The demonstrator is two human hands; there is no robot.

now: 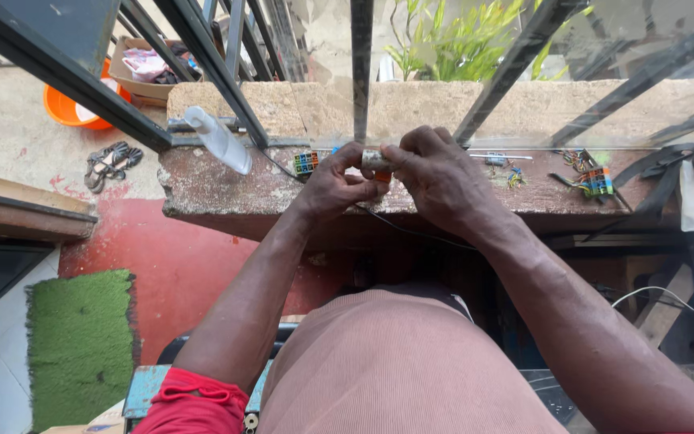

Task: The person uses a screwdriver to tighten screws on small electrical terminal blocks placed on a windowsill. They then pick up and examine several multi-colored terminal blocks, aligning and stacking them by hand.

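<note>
A: Entries, nearest first, all placed against the concrete ledge [226, 193]. Begin.

B: Item one: the person's lap in pinkish-brown cloth, directly below the ledge. Red fabric [194, 402] sits at the lower left of it, with a pale blue edge showing beside it.

A: The floor?

B: Item two: green turf mat [82, 341], low and left of the ledge, beside white tiles and a red-painted wall face.

A: The hands?

B: Item three: left hand [332, 186], over the ledge's front edge, fingers curled. Item four: right hand [441, 178], just beside it. The two are brought together, fingertips meeting, both pinched on one small connector block [377, 161], pale with an orange patch. That block is held just above the ledge, about mid-length. A thin dark wire [411, 231] trails beneath it, across the ledge's front.

A: On the ledge itself?

B: Item five: white plastic bottle [218, 141], lying tilted at the left end. Item six: multicoloured terminal block [306, 163], just left of the left hand. Item seven: a second coloured block with loose wires [596, 182], toward the right end, well apart from the hands. Item eight: black straps [668, 173] at the far right end.

A: Beyond?

B: Item nine: black metal bars [361, 64] rising behind the ledge. Item ten: sandals [112, 161] and an orange basin [70, 112], on the ground left of the ledge. Item eleven: green plant [459, 40], behind the parapet.
</note>
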